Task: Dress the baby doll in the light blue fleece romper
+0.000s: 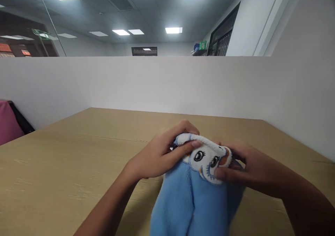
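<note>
A soft blue cloth (175, 197), perhaps a hand towel, hangs in front of me with its lower end cut off by the frame's bottom edge. Its top carries a white embroidered animal face (204, 155) with dark eyes and orange patches, partly folded over. My left hand (162, 152) pinches the top left of the face, thumb in front and fingers behind. On the other side, my right hand (240, 166) grips the face's right edge, its thumb pressed on the front. The fingers behind the cloth are mostly hidden.
A tan tabletop (65, 166) with faint creases spreads below the cloth. White partition walls (162, 86) enclose its back and right sides. Something pink with a black edge (10, 122) stands at the far left.
</note>
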Demonstrator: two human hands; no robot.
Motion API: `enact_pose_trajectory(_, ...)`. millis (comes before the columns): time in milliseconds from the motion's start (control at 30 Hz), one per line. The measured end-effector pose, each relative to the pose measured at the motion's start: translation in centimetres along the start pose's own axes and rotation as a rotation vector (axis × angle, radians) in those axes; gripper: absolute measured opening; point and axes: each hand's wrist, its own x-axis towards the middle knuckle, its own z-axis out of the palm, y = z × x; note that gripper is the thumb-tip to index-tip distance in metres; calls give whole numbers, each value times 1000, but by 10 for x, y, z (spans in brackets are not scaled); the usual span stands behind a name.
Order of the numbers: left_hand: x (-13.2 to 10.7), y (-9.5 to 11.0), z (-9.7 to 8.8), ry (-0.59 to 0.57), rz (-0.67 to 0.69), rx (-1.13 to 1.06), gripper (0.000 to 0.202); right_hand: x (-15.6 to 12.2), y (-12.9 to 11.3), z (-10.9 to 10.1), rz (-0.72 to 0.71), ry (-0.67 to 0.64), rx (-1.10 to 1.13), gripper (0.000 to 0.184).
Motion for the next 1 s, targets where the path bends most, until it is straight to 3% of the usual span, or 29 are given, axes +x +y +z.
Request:
enact_pose_trajectory(133, 0, -11, -7, 39, -53, -24, 24, 1, 8, -7, 12, -88, -93, 28)
enact_pose_trajectory(333, 3, -18, -20, -117, -197, -59, 33, 5, 8, -4, -180, 263, 61, 24)
enact_pose_trajectory(400, 3, -20, -24, -175, -214, -97, 35, 5, 10, -3, -185, 311, 101, 27)
enact_pose_trajectory(500, 2, -25, -25, -216, -192, -195, 33, 5, 15, -6, -102, 235, 62, 30)
enact_pose_trajectory(600, 0, -29, -21, -126, -134, -298, 31, 7, 18, -9, -41, 83, -76, 50)
enact_pose_trajectory(667, 0, -29, -16, -75, -92, -317, 31, 9, 18, -9, -76, -43, -151, 62)
enact_pose_trajectory(767, -1, -26, -8, -69, -40, -317, 25, 15, 15, -1, -159, -181, -166, 66)
enact_pose_trajectory(900, -1, -22, 1, -66, 35, -320, 20, 21, 15, 15, -183, -204, -150, 88)
enact_pose_trajectory(1000, -1, -18, 1, -79, -28, -251, 20, 22, 16, 21, -120, -207, -187, 95)
